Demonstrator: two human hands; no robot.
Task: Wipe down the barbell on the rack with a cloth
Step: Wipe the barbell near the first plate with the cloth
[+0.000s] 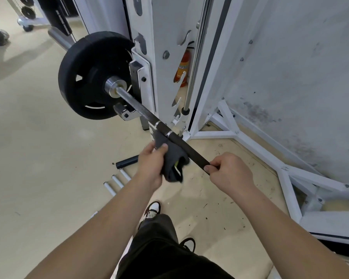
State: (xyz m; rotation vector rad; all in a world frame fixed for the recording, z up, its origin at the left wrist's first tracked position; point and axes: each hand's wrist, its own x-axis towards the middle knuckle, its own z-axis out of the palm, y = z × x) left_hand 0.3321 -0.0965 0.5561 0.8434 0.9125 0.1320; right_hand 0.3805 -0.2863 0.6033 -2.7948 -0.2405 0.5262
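Observation:
The barbell (pixel 149 117) runs diagonally from a black weight plate (pixel 89 77) at upper left down toward me, resting on the white rack (pixel 149 63). My left hand (pixel 151 164) grips a dark grey cloth (pixel 172 158), which hangs against the near side of the bar's dark shaft. My right hand (pixel 229 170) is closed around the bar lower down, right of the cloth. The bar beyond my right hand is hidden.
Several short white tubes (pixel 117 181) and a black tube (pixel 127 161) lie on the beige floor to the left. The rack's white base frame (pixel 286 172) spreads at right along a stained wall. A red fire extinguisher (pixel 182 67) shows behind the rack. My feet stand below.

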